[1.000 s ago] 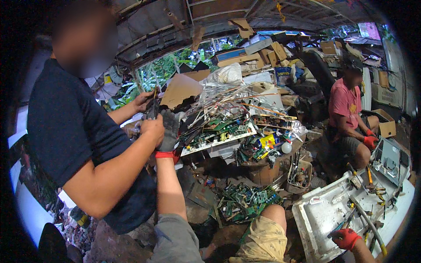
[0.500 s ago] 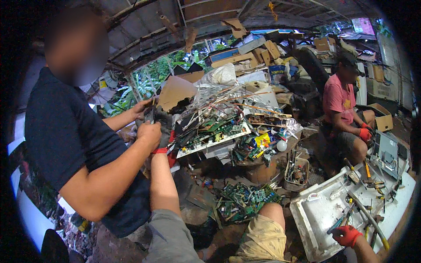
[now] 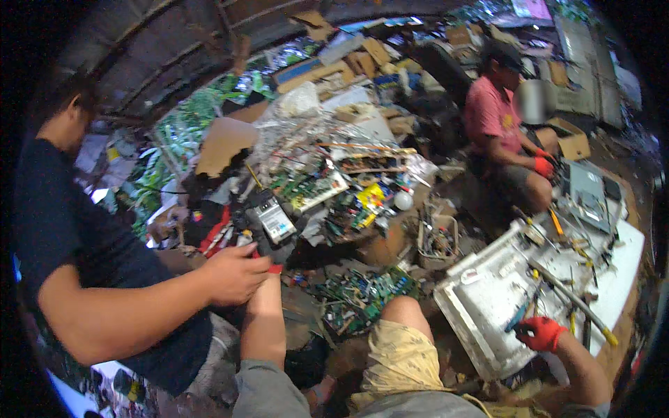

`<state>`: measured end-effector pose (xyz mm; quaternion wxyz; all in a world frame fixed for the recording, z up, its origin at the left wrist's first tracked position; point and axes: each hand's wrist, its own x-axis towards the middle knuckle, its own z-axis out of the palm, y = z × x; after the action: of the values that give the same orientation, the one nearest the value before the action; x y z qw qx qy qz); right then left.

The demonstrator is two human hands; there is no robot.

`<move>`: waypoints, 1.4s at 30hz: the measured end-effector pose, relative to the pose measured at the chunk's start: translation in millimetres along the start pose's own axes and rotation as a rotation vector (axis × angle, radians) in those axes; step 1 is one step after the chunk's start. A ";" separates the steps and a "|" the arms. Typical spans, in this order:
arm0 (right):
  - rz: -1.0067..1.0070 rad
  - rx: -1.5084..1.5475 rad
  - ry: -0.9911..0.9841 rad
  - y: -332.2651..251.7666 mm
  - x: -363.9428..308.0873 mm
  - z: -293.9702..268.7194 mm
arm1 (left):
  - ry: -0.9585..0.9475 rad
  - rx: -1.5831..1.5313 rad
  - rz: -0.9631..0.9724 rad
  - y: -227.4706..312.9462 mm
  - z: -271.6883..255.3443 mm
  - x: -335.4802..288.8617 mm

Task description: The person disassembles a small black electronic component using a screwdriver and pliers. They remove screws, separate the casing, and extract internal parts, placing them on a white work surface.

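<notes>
My left forearm reaches up at centre left, and my left hand shows only a red glove cuff at the wrist. Just beyond it a flat hard drive with a pale label stands tilted in that hand's grip; the fingers are dark and mostly hidden. A co-worker's bare hand lies across my wrist, apart from the drive. At lower right, my right hand in a red glove has curled fingers against the blue-handled pliers, above a dirty white plastic panel.
Green circuit boards lie piled on the ground ahead of my knees. Behind them stands a scrap heap with a round white bulb. A hammer and several tools lie on the panel. Another gloved person sits at right.
The co-worker's hands have left the drive, which has moved right and down with my left hand. My view has shifted. My right hand stays by the pliers.
</notes>
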<state>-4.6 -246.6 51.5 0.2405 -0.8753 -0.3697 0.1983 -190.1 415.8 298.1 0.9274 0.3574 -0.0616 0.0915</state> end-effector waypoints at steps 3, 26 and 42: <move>0.056 -0.053 0.123 -36.2 -20.0 -26.8 | -0.250 0.342 0.223 -117.8 -9.2 61.2; 0.074 0.502 0.541 -71.3 -18.4 56.5 | -0.417 0.189 -0.608 -499.4 76.5 58.0; 0.266 0.667 0.434 -69.9 -21.7 32.4 | -0.416 0.274 -0.654 -503.1 84.1 65.8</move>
<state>-74.3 -211.1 68.8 0.5555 -0.8109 -0.1098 0.1476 -22.5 1.2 44.0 0.8192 0.4891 -0.1180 -0.2752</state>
